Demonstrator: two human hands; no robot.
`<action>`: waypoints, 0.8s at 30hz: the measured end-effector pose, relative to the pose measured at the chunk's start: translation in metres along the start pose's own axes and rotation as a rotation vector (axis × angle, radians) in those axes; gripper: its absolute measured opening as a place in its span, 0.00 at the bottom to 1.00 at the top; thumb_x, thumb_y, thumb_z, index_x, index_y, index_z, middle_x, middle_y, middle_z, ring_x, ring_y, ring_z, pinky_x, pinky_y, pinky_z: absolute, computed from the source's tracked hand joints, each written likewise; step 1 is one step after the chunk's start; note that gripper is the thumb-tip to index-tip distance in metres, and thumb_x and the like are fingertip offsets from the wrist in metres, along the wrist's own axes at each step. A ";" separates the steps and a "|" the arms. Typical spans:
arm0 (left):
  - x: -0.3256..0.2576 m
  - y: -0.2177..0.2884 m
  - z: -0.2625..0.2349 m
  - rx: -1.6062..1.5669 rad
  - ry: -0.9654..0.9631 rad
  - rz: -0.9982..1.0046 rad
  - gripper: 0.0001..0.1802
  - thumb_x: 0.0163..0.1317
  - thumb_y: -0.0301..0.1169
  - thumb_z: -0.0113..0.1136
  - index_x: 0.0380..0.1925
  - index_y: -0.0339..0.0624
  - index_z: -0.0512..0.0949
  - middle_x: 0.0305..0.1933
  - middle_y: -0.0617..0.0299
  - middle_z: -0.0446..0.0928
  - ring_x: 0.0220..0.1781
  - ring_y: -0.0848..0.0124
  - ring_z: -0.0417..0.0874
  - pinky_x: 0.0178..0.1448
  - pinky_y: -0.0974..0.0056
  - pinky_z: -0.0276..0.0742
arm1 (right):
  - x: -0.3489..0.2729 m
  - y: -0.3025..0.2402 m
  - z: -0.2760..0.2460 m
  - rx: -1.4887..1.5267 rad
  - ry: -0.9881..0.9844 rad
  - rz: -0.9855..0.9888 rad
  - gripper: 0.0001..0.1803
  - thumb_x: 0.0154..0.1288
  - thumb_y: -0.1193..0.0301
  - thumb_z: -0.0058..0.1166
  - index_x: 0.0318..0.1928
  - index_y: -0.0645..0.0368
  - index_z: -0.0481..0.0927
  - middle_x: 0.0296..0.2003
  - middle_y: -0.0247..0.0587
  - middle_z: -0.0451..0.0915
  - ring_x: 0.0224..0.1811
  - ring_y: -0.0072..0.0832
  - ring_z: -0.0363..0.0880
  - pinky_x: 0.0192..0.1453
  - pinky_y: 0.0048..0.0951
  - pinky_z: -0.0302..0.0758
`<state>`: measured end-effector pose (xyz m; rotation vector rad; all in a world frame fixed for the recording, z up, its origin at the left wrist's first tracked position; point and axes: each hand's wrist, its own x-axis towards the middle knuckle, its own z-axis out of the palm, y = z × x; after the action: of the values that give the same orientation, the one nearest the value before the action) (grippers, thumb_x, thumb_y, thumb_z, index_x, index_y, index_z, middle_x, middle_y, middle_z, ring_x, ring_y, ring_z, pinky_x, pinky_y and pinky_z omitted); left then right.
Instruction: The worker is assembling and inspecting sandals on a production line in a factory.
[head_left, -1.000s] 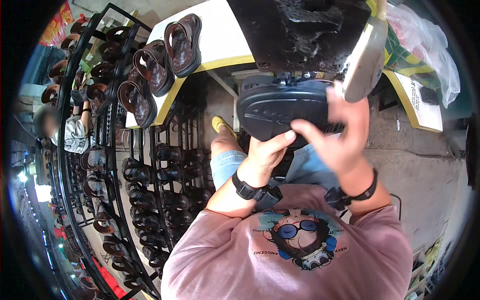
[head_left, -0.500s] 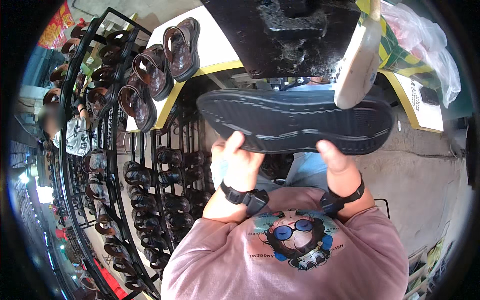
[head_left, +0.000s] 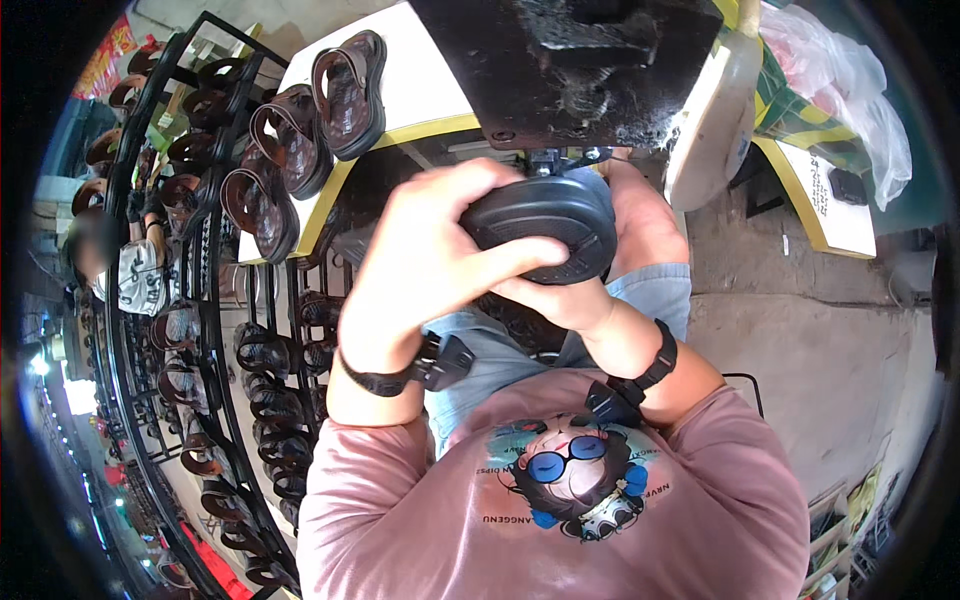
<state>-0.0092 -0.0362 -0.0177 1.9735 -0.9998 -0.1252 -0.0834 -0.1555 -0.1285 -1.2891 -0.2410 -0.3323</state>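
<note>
A black shoe sole [head_left: 545,225] sits at the middle of the view, raised in front of the person's chest and just under the dark metal machine [head_left: 570,60] that fills the top of the picture. The sole is seen end-on, its rounded tip toward the camera and its ribbed tread partly showing on the underside.

The left hand [head_left: 425,255] is closed over the sole from above and from the left, the fingers [head_left: 500,265] wrapping across its near edge. The right hand [head_left: 560,300] grips the sole from below, the palm turned up under it; most of that hand is hidden behind the sole and the left fingers. Each wrist carries a black strap with a small dark device, on the left wrist [head_left: 415,370] and on the right wrist [head_left: 640,375].

Below the hands lie the person's blue jeans [head_left: 480,350] and a dusty pink shirt [head_left: 700,500] with a printed cartoon figure on the chest.

Beyond the sole, a white desk [head_left: 430,100] with a yellow edge carries three brown sandals [head_left: 350,75] lined up toward its left end. Left of the desk, a black wire rack [head_left: 190,330] holds many more dark sandals in rows. To the right, a pale upright pad [head_left: 715,110] stands beside the machine, and a clear plastic bag [head_left: 850,90] rests on a second white surface above the concrete floor [head_left: 820,340].
</note>
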 end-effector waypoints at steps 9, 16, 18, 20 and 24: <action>-0.046 -0.014 0.072 -1.104 0.438 -0.228 0.17 0.56 0.25 0.66 0.44 0.36 0.71 0.44 0.58 0.78 0.46 0.74 0.78 0.53 0.69 0.73 | -0.044 -0.001 -0.027 -0.104 0.344 0.137 0.41 0.43 0.59 0.74 0.54 0.63 0.66 0.43 0.40 0.69 0.45 0.33 0.73 0.50 0.35 0.72; -0.049 -0.004 0.086 -1.348 0.481 -0.259 0.18 0.60 0.23 0.60 0.49 0.36 0.69 0.48 0.56 0.77 0.50 0.70 0.78 0.57 0.64 0.73 | 0.002 -0.100 -0.072 -0.952 0.060 -0.017 0.28 0.41 0.55 0.69 0.42 0.57 0.82 0.32 0.41 0.78 0.33 0.37 0.78 0.38 0.31 0.73; -0.051 -0.003 0.082 -1.401 0.491 -0.267 0.19 0.60 0.24 0.60 0.50 0.37 0.69 0.49 0.56 0.76 0.50 0.69 0.78 0.57 0.64 0.73 | 0.015 -0.119 -0.070 -1.065 -0.037 -0.013 0.26 0.41 0.54 0.68 0.38 0.57 0.82 0.28 0.42 0.79 0.30 0.39 0.79 0.34 0.32 0.73; -0.050 -0.006 0.074 -1.392 0.516 -0.271 0.19 0.59 0.24 0.61 0.50 0.37 0.69 0.49 0.56 0.76 0.50 0.70 0.78 0.57 0.64 0.73 | 0.024 -0.124 -0.055 -1.112 -0.075 -0.077 0.26 0.40 0.54 0.69 0.37 0.58 0.81 0.27 0.42 0.79 0.29 0.40 0.80 0.32 0.32 0.74; -0.041 -0.014 0.028 -1.048 0.601 -0.270 0.19 0.53 0.23 0.66 0.45 0.36 0.72 0.42 0.59 0.79 0.43 0.72 0.80 0.51 0.67 0.75 | 0.022 -0.097 -0.032 -1.016 -0.024 -0.018 0.26 0.44 0.55 0.70 0.41 0.58 0.81 0.24 0.46 0.80 0.26 0.39 0.81 0.31 0.31 0.76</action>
<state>-0.0407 -0.0228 -0.0570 1.0382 -0.1627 -0.1498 -0.1000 -0.2119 -0.0418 -2.2922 -0.0929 -0.4792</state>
